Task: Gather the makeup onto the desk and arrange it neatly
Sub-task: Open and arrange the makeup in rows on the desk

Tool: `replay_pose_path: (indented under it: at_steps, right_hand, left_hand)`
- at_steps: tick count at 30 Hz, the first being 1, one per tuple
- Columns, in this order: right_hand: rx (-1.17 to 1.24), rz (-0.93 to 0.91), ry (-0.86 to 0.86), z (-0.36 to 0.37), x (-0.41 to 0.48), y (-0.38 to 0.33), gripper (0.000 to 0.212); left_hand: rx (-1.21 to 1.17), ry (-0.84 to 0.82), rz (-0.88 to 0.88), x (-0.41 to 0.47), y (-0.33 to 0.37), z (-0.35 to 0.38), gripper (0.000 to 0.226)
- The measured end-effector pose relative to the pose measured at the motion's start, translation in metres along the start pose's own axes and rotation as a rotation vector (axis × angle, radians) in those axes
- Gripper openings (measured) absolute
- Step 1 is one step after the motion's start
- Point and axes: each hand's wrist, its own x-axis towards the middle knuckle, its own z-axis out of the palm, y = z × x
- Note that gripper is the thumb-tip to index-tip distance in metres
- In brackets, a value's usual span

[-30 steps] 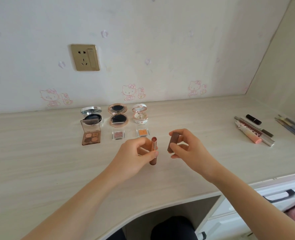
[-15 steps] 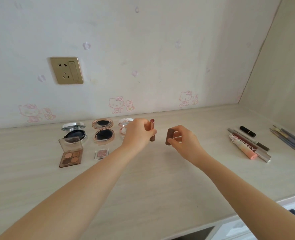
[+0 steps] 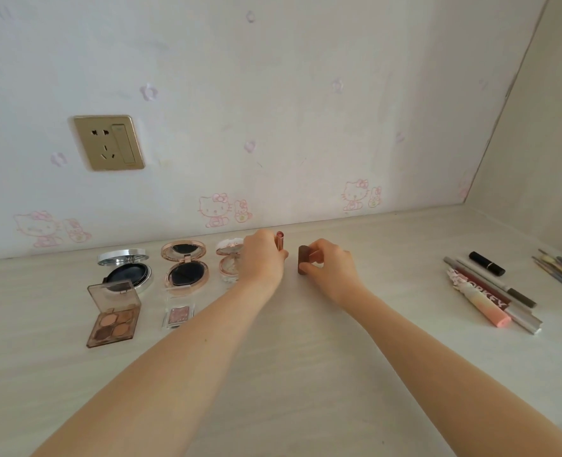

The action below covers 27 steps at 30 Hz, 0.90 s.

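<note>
head view: my left hand (image 3: 261, 258) grips the uncapped lipstick (image 3: 280, 240) upright, just right of the pink compact (image 3: 228, 258); my right hand (image 3: 330, 267) pinches its cap (image 3: 303, 259) farther right, low over the counter (image 3: 306, 357). likely light and slick, bullet fragile: hold the barrel.

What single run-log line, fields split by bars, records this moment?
left hand: grips uncapped lipstick upright | right hand: pinches cap, apart from lipstick | nearby: open compacts to the left
</note>
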Motion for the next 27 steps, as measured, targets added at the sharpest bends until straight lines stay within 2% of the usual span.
replay_pose_path:
  at_steps: [13, 27]
  right_hand:
    - [-0.035, -0.070, -0.023, 0.013, 0.019, 0.003, 0.023]
    - [-0.091, -0.026, -0.015, 0.025, 0.048, 0.004, 0.020]
  left_hand:
    - [-0.008, -0.067, -0.012, 0.018, 0.000, -0.001, 0.019]
    - [-0.008, -0.031, -0.071, 0.042, 0.002, 0.010, 0.018]
